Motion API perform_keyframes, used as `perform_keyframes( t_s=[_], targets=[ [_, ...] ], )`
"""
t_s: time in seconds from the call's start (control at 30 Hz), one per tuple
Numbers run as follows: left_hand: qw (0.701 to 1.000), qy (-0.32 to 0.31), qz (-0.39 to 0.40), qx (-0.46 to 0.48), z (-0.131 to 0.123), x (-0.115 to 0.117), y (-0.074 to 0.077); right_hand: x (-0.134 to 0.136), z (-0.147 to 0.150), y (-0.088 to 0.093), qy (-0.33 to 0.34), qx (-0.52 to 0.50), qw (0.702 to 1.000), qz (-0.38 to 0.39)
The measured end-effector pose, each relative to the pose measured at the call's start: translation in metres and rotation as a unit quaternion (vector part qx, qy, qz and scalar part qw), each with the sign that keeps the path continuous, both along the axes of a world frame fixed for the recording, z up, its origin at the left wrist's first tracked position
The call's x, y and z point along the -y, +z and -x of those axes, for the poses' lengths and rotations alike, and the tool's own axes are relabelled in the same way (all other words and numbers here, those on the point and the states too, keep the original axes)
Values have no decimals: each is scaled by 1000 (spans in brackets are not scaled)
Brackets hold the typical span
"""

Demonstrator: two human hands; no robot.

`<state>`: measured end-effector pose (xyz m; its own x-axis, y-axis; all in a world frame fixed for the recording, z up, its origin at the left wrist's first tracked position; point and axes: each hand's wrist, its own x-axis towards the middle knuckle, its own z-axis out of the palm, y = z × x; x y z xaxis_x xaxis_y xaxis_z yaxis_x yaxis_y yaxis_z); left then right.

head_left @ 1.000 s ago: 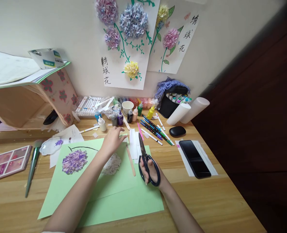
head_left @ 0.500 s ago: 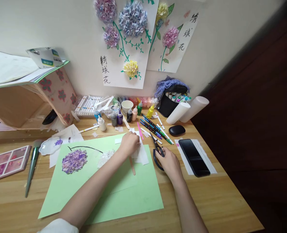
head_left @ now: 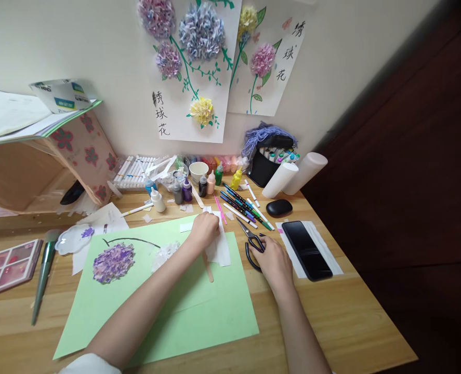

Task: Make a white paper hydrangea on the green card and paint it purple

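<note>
While the left hand (head_left: 206,229) curls down over white paper strips (head_left: 223,250) on a pale-green paper sheet (head_left: 214,322) (can't tell if it's gripping), the right hand (head_left: 274,261) is palm-down, holding black-handled metal scissors (head_left: 250,235) just beside it.

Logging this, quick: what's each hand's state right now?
Left hand: curled over white paper; grip cannot be told.
Right hand: closed, holding the scissors.

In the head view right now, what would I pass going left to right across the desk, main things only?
Pink palette → makeup brush → purple flower → white flower → left hand → scissors, with the right hand at their handles → phone.
</note>
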<state>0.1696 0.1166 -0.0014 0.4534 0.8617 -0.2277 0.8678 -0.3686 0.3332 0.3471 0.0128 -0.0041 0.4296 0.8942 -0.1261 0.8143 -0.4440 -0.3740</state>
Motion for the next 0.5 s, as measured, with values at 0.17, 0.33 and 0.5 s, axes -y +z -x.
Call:
perform_keyframes(
  t_s=[0.17,0.33,0.5],
  targets=[
    [999,-10,-7,-29,-5,1,4,0,2,-6,6,5,997,-78],
    [999,-4,-7,-38,-7,1,4,-3,12,-11,31,-86,983,-160],
    [1000,12,4,-21,-3,-1,-3,-6,21,-11,59,-156,972,-167]
  ],
)
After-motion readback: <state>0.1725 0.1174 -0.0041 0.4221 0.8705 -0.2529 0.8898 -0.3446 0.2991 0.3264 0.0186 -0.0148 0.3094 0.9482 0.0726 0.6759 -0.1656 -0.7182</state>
